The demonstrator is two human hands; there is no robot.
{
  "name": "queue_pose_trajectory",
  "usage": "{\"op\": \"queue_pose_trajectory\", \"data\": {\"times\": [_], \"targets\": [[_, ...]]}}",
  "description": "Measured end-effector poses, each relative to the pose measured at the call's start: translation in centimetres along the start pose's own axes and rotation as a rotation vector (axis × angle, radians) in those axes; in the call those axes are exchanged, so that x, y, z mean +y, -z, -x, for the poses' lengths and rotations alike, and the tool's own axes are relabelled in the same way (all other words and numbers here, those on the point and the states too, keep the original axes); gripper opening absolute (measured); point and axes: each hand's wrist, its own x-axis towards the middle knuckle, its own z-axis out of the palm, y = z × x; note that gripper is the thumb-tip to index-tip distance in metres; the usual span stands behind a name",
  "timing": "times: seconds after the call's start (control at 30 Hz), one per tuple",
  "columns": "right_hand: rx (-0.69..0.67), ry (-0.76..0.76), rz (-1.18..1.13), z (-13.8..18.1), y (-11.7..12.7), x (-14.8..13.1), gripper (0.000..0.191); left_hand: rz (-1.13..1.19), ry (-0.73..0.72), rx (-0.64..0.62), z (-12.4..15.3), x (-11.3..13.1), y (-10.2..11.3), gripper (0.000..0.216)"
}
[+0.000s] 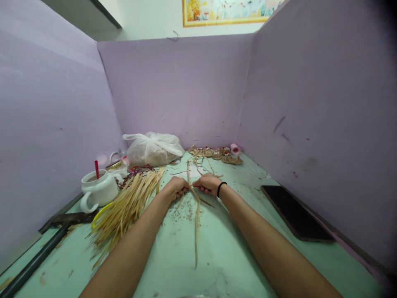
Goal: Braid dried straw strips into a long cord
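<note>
Centrally, a thin plaited straw cord (pixel 188 170) runs away from the fingers over the table, its loose flat strands (pixel 196 231) trailing toward the near edge. Both the left hand (pixel 177 188) and the right hand (pixel 208 183) have fingers pinched closely on the straw where plait meets strands. Pale green and scuffed, the table (pixel 229 252) carries brownish crumbs beneath the hands. To the left fans a bundle of dry, ribbon-like straw (pixel 132 205), beside a rounded, glossy white mug (pixel 105 192) with a red stick (pixel 96 169) and a black-handled hammer (pixel 40 254). Farther off lie a knotted translucent plastic bag (pixel 153 151) and coiled woven pieces (pixel 232 159); at right, a flat black phone (pixel 294 211). Smooth lilac partitions (pixel 173 91) enclose everything, below a gold-framed picture (pixel 229 20).
</note>
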Motion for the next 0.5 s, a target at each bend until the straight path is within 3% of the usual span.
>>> {"op": "queue_pose_trajectory", "data": {"times": [0.17,0.5], "targets": [[-0.035,0.066,-0.089,1.4,-0.9,-1.1,0.022,0.016,0.004,0.015,0.0,0.1,-0.1,0.012],[0.098,0.233,0.138,0.5,-1.9,-0.1,0.015,0.094,-0.021,-0.016,0.0,0.1,0.3,0.013]]}}
